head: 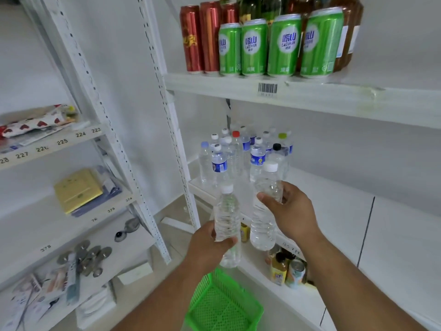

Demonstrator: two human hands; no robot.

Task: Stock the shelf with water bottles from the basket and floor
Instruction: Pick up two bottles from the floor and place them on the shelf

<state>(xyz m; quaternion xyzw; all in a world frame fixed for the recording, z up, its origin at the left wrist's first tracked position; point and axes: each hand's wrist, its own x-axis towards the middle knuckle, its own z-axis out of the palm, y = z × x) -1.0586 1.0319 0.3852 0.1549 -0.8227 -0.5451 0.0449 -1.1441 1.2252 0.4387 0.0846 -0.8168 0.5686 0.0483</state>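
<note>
Gripping one clear bottle each, both hands partly hide the green basket.

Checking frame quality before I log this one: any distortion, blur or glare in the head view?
Head view: wide-angle bending bows the shelf uprights and shelf edge; light is even and soft, no harsh glare; green cans read fairly sharp, while the left-hand clutter is soft and smeared.

left hand gripping bottle, right hand another
</note>
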